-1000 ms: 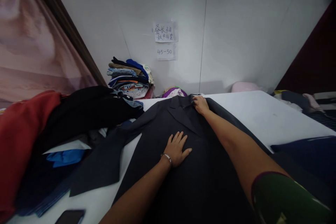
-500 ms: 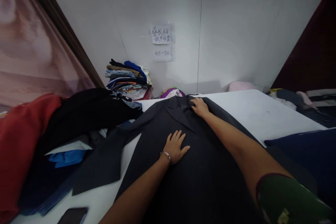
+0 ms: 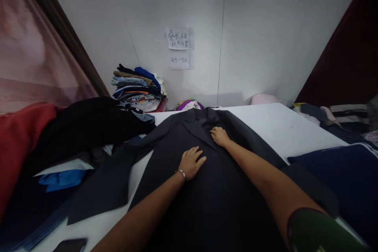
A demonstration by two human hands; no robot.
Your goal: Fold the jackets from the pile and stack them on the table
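Observation:
A dark grey coat (image 3: pixel 174 153) lies spread front side up, its collar toward the wall and its sleeves out to both sides. My left hand (image 3: pixel 190 162), a bracelet at its wrist, rests flat on the coat's chest with the fingers extended. Higher up and to the right, my right hand (image 3: pixel 220 136) is at the front edge by the lapel, its fingers curled closed on the cloth. The tips of those fingers are partly hidden.
The coat lies on a white table (image 3: pixel 254 122). To the left are a heap of clothes (image 3: pixel 85 126) and a phone (image 3: pixel 71 245); folded clothes (image 3: pixel 137 88) stand stacked behind. Dark blue cloth (image 3: pixel 333 169) lies at right. Handwritten papers (image 3: pixel 180 49) hang on the wall.
My right hand has come down from the collar to the lapel edge, nearer to me. My left hand stays flat on the chest. The view has turned slightly right.

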